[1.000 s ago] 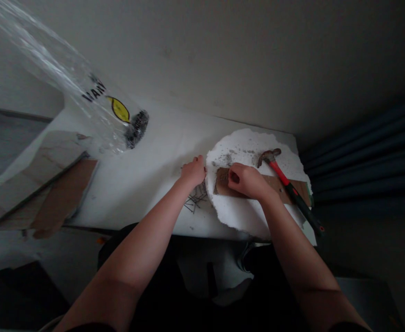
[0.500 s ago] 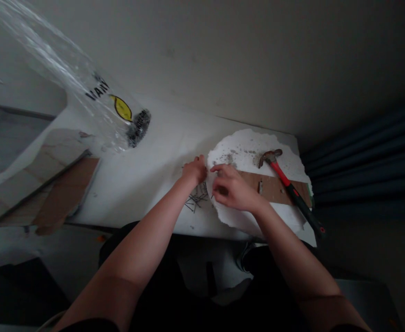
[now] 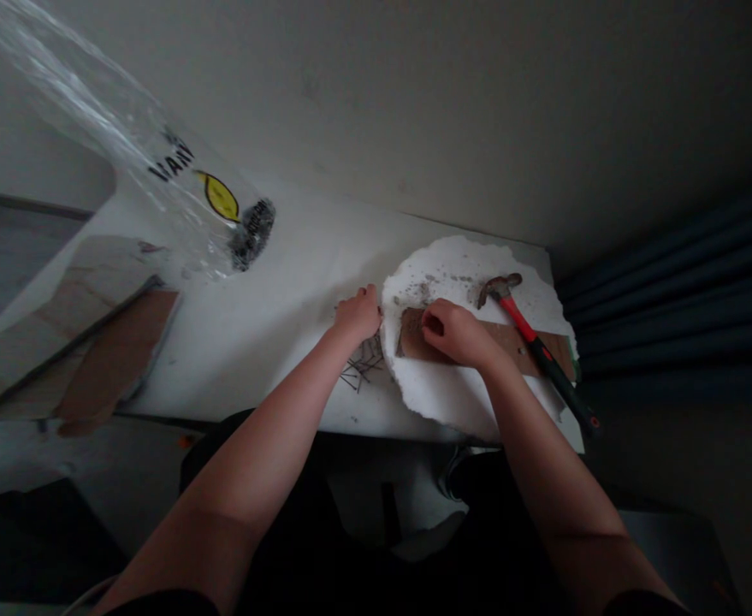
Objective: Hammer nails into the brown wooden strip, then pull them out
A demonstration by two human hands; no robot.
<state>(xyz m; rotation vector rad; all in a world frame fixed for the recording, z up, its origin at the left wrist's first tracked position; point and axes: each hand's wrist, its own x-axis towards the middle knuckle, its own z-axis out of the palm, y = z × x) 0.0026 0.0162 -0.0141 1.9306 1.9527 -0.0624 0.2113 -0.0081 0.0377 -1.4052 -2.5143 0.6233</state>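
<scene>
Right hand [image 3: 456, 332], grip closed atop the brown strip [image 3: 509, 339] lying across the foam slab [image 3: 458, 398], contents unseen; left hand [image 3: 358, 315] at the slab's edge, grip curled, hold unclear; risk: loose nails [image 3: 363, 368] under it may prick skin or scatter off the worktop [image 3: 273, 325].

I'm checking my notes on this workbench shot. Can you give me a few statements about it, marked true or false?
1. The hammer lies loose, in neither hand. True.
2. The right hand rests on the brown board. True.
3. The left hand holds the hammer. False: it rests on the table at the left edge of the foam.
4. The nails are piled on the board. False: they lie on the table left of the foam, just below the left hand.
</scene>
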